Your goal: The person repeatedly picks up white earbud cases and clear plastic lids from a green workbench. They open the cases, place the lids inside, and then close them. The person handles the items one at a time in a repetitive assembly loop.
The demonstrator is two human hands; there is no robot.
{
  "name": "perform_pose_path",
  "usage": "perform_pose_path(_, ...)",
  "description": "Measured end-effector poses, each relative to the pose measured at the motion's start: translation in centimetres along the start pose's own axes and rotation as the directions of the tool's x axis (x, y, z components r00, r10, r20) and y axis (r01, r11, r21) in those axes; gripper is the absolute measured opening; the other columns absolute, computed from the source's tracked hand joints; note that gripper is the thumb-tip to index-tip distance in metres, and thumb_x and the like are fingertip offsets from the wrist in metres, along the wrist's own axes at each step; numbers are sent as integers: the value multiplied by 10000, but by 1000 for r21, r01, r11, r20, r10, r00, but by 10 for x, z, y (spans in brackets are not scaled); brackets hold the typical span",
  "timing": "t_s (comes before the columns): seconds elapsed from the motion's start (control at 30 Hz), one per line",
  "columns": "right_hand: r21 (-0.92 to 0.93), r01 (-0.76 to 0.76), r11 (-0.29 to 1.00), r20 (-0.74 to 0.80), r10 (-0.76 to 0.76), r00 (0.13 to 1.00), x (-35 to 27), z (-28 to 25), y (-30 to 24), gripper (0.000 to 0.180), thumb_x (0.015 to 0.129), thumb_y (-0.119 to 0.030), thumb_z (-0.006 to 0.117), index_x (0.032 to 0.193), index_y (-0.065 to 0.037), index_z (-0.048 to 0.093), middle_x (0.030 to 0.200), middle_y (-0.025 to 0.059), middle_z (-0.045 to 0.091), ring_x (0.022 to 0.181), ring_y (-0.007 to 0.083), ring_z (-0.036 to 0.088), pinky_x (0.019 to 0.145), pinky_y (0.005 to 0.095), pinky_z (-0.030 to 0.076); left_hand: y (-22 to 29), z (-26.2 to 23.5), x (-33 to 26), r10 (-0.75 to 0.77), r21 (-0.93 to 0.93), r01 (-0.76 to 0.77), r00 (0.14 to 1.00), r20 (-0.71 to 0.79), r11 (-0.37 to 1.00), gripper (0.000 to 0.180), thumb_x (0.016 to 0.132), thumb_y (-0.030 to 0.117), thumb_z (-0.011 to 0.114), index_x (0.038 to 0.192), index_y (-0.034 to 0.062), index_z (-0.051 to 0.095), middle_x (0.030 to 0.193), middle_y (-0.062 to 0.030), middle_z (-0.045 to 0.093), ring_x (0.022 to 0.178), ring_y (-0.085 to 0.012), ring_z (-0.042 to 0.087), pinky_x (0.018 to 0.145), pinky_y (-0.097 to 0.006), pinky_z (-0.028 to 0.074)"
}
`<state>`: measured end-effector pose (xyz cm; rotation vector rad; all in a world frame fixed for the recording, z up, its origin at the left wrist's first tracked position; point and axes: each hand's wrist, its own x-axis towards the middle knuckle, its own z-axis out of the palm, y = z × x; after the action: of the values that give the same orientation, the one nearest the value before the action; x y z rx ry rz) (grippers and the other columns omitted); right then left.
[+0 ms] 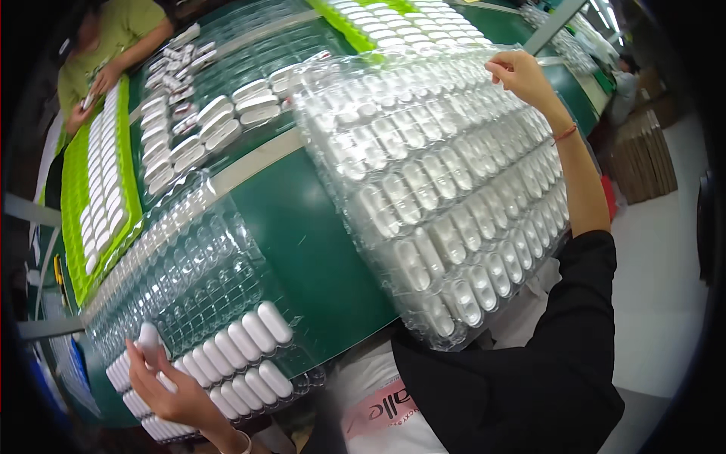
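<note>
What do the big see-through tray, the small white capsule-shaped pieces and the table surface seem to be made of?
The clear blister tray, pinched at its far edge by the right hand, looks like thin glossy moulded plastic: it is transparent and glints. The white capsule-shaped pieces, one held in the left hand, look like smooth opaque plastic with a soft sheen. The green table surface seems a matte rubbery or vinyl mat; uncertain.

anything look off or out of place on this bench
Mostly orderly. One thing stands out: the full clear blister tray under the right hand juts past the green table's near edge. The left hand holds a white capsule-shaped piece over a partly filled tray.
</note>
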<state>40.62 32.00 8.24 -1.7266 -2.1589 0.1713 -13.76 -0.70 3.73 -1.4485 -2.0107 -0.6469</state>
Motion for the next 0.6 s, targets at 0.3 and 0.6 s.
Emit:
perform_pose_path(0.3, -371, -122, 920, 46, 150, 988, -66, -18, 37, 226, 776, -239, 677, 772, -14, 657, 699, 125, 635, 653, 259, 614, 611, 374, 462, 74, -20, -32, -178, -609, 225, 974, 138, 760, 352, 886, -96, 552, 1237, -76, 521, 1141, -154, 597, 1018, -225, 609, 859, -318, 514)
perform_pose_path(0.6, -196, 33, 980, -137, -60, 989, -84, -11, 10, 125, 785, -115, 671, 776, -1, 620, 854, 148, 657, 783, 303, 648, 736, 378, 501, 126, -10, -45, -182, -882, 408, 910, 372, 237, 366, 854, -2, 636, 1193, -73, 516, 1088, -169, 600, 987, -246, 624, 887, -346, 502)
